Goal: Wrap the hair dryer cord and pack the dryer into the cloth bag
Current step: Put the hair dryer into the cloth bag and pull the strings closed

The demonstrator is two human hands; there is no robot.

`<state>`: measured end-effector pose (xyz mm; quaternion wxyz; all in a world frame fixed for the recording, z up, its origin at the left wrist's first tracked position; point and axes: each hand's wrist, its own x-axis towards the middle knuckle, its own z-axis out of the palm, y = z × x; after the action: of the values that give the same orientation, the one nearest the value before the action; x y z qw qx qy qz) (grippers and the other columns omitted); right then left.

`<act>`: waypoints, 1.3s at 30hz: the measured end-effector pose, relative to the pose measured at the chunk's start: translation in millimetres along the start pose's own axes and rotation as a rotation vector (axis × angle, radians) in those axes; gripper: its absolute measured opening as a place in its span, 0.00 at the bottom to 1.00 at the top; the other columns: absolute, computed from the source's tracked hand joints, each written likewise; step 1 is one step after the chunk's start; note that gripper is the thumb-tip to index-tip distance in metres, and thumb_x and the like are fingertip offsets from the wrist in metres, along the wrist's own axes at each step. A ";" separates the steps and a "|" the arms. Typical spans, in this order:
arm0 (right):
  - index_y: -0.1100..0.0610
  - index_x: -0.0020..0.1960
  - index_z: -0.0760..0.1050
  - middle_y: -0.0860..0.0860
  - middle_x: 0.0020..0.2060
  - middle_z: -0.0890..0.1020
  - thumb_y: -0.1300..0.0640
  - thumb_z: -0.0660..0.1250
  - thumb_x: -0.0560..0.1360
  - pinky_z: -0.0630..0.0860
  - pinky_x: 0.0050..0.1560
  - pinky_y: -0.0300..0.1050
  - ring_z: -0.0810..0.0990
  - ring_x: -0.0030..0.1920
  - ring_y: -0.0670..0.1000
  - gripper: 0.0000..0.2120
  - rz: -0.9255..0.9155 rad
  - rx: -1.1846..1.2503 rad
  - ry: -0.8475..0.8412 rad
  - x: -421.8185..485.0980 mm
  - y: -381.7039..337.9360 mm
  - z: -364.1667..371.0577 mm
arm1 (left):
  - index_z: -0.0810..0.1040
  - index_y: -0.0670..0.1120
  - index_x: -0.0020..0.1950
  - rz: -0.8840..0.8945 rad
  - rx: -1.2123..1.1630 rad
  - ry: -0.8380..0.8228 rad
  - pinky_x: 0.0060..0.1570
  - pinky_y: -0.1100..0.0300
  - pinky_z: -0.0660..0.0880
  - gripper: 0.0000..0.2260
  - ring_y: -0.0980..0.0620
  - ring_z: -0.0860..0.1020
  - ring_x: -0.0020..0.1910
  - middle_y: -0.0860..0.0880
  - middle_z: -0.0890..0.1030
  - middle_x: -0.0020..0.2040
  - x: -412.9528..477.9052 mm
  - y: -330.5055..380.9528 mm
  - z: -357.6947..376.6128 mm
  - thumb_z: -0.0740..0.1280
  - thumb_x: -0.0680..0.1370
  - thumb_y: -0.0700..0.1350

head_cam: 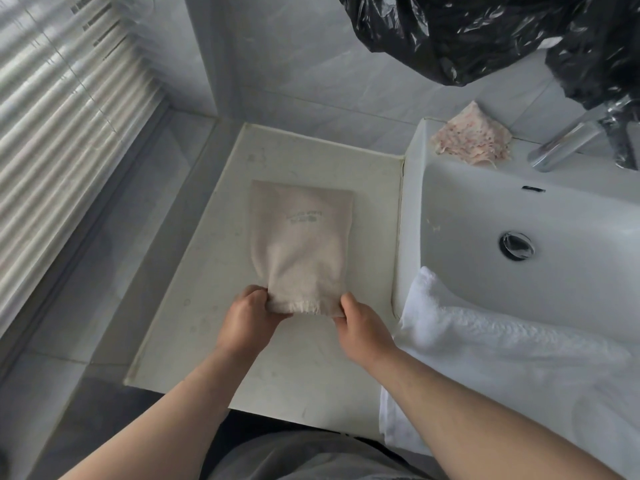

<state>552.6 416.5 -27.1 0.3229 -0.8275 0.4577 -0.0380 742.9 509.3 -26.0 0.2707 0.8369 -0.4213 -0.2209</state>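
On the pale countertop (194, 306) left of the sink (485, 216), the cloth bag (299, 237) was observed lying flat, printed face up, its frayed mouth turned toward the person. The mouth end was pinched at both corners: the left hand (251, 315) was curled round the left corner and the right hand (363, 323) round the right corner, fingers closed on fabric in each case. Neither hair dryer nor cord was visible anywhere. The bag's middle was seen to bulge, so the dryer was judged to be inside with its cord wrapped, though this could not be confirmed. Packing was therefore judged nearly complete. What remained was taken to be the closing or tidying of the mouth; whether a drawstring was present could not be told. A white towel (485, 341) was noted draped over the sink's near edge, a pinkish rag (472, 136) by the tap (568, 140), and a black plastic bag (467, 36) above.
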 end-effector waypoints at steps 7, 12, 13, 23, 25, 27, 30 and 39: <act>0.56 0.45 0.70 0.53 0.46 0.77 0.60 0.62 0.68 0.71 0.40 0.44 0.76 0.43 0.54 0.06 0.213 0.114 -0.091 7.8 -0.4 -11.7 | 0.73 0.45 0.62 -0.243 -0.406 -0.050 0.55 0.58 0.71 0.25 0.49 0.72 0.56 0.49 0.72 0.58 -4.2 -10.5 -11.5 0.69 0.68 0.54; 0.52 0.56 0.71 0.50 0.50 0.79 0.54 0.70 0.74 0.76 0.54 0.52 0.78 0.47 0.48 0.13 0.539 1.039 -0.186 21.4 -24.0 -27.8 | 0.80 0.42 0.56 -0.421 -0.873 -0.279 0.47 0.55 0.77 0.17 0.48 0.82 0.45 0.44 0.85 0.48 15.4 -4.9 -21.7 0.75 0.70 0.48; 0.51 0.57 0.73 0.48 0.50 0.81 0.55 0.70 0.75 0.75 0.55 0.51 0.79 0.50 0.47 0.12 0.505 1.026 -0.267 23.6 -26.1 -28.4 | 0.80 0.42 0.55 -0.416 -0.882 -0.329 0.45 0.56 0.76 0.17 0.49 0.81 0.42 0.45 0.85 0.46 15.8 -1.8 -22.0 0.76 0.70 0.47; 0.59 0.50 0.78 0.50 0.35 0.81 0.51 0.72 0.72 0.75 0.37 0.41 0.77 0.34 0.46 0.12 0.693 1.320 -0.202 23.4 -29.3 -14.5 | 0.80 0.42 0.43 -0.524 -0.779 -0.329 0.40 0.59 0.72 0.17 0.54 0.73 0.32 0.56 0.77 0.28 12.6 13.7 -11.8 0.76 0.69 0.56; 0.58 0.48 0.78 0.51 0.34 0.79 0.46 0.71 0.72 0.74 0.34 0.40 0.76 0.34 0.48 0.15 0.720 1.295 -0.210 22.1 -32.1 -13.2 | 0.79 0.45 0.42 -0.554 -0.845 -0.314 0.43 0.59 0.73 0.12 0.54 0.75 0.35 0.57 0.78 0.29 10.0 15.0 -8.5 0.74 0.74 0.53; 0.55 0.46 0.78 0.51 0.33 0.78 0.40 0.69 0.72 0.71 0.31 0.39 0.75 0.32 0.48 0.18 0.753 1.201 -0.221 21.0 -33.7 -14.2 | 0.78 0.46 0.46 -0.549 -0.899 -0.268 0.48 0.57 0.74 0.11 0.53 0.76 0.40 0.53 0.79 0.37 7.3 17.3 -8.4 0.74 0.74 0.52; 0.53 0.44 0.75 0.50 0.28 0.72 0.33 0.64 0.72 0.61 0.25 0.38 0.67 0.27 0.47 0.22 0.798 1.043 -0.216 19.0 -34.1 -17.4 | 0.76 0.44 0.55 -0.567 -1.069 -0.212 0.59 0.54 0.76 0.10 0.52 0.80 0.50 0.48 0.82 0.51 6.2 22.4 -11.1 0.71 0.78 0.47; 0.52 0.41 0.71 0.45 0.20 0.63 0.34 0.63 0.74 0.52 0.23 0.38 0.59 0.22 0.47 0.20 0.792 0.902 -0.162 23.2 -29.2 -21.7 | 0.75 0.43 0.46 -0.641 -0.940 -0.128 0.48 0.50 0.76 0.08 0.46 0.74 0.41 0.45 0.76 0.42 9.0 26.4 -11.0 0.68 0.80 0.47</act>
<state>579.7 398.5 1.3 0.6653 -0.3760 0.6437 -0.0419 738.9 491.6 -2.1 0.5074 0.6975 -0.0186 -0.5057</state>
